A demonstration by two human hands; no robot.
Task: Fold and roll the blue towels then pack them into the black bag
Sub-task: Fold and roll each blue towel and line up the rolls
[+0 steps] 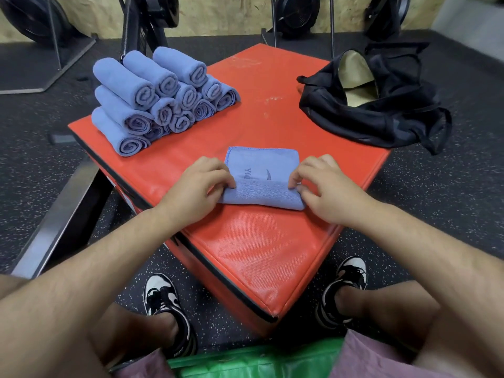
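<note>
Two hands on one blue towel (262,181) at middle of red counter (253,241): I saw left hand (200,184) and right hand (326,184) pinching its rolled near edge. Rolled towels (152,99) stacked far-left; black bag (381,105) lay open far-right.

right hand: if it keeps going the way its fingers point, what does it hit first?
The right hand points left across the half-rolled blue towel, so it would likely meet the left hand at the roll's other end. Depth is uncertain.
</note>
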